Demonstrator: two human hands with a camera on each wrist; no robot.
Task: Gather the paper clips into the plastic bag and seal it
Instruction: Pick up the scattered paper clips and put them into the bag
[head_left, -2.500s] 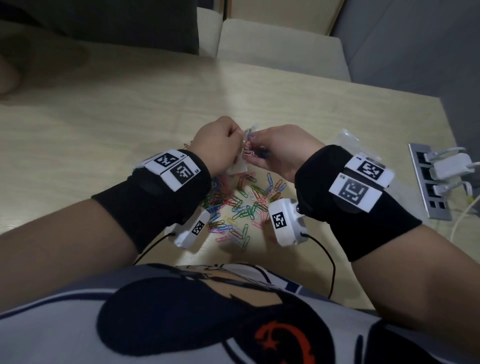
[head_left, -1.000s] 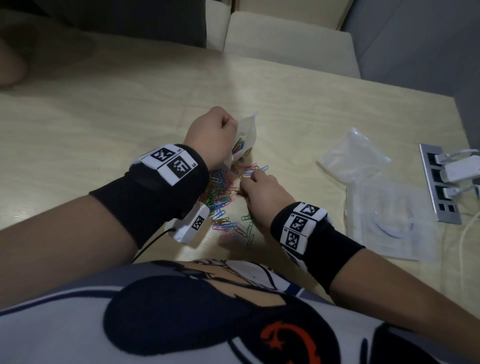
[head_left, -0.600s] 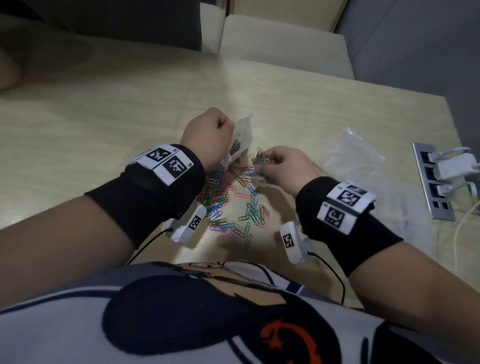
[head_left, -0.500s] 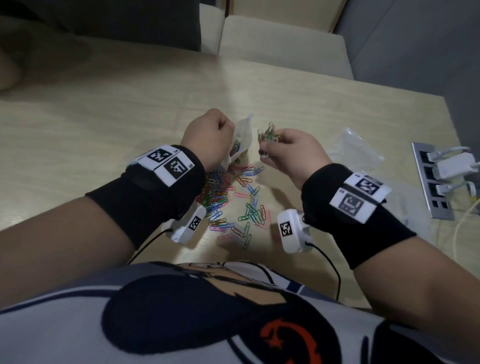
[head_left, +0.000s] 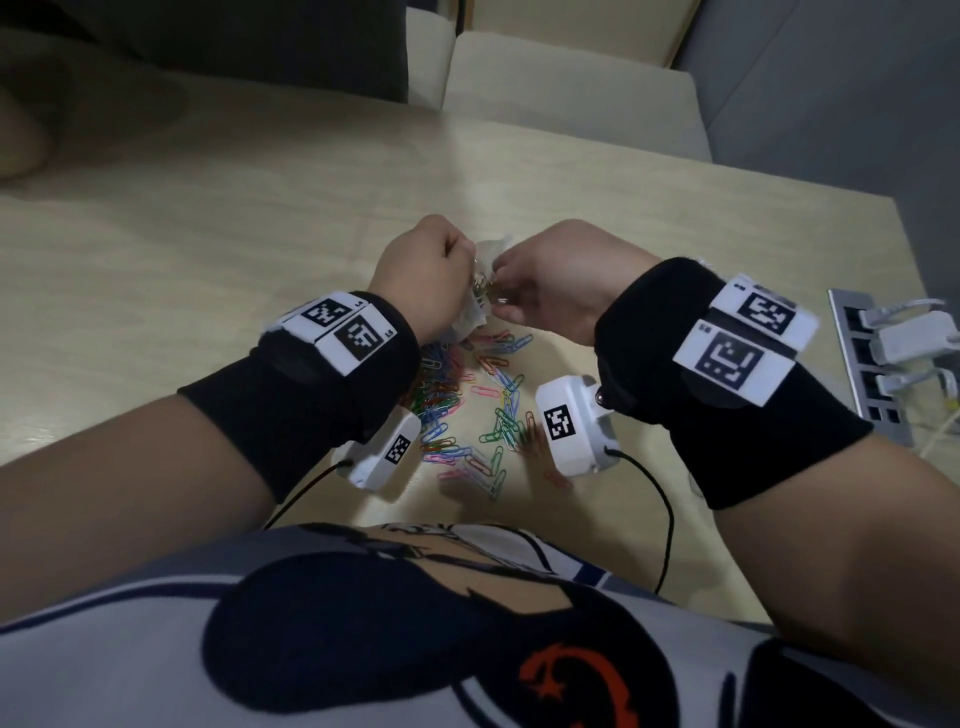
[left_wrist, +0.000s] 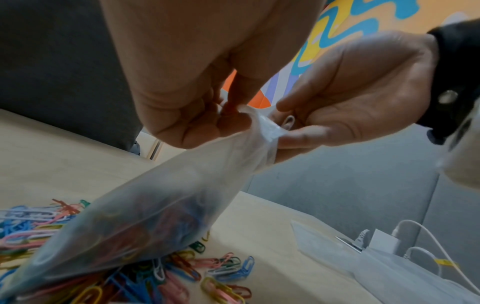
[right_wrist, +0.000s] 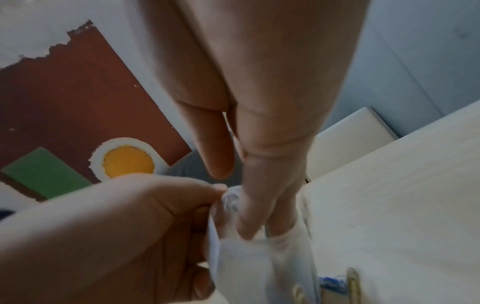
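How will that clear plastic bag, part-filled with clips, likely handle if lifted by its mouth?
Probably floppy: the clear plastic bag sags from the left hand pinching its mouth. Likely bottom-heavy, since the coloured paper clips bunch low inside. The thin film may slip, so a firm grip seems wise.

bag (left_wrist: 145, 205): thin clear plastic, soft, creased, faintly cloudy
clips (head_left: 483, 410): wire with smooth coloured coating, slight sheen
desk (head_left: 234, 218): pale wood-grain top, smooth, low gloss
wristbands (head_left: 291, 395): black knit cloth, matt
tags (head_left: 343, 327): white, matt, printed black squares
power strip (head_left: 857, 364): brushed grey metal look
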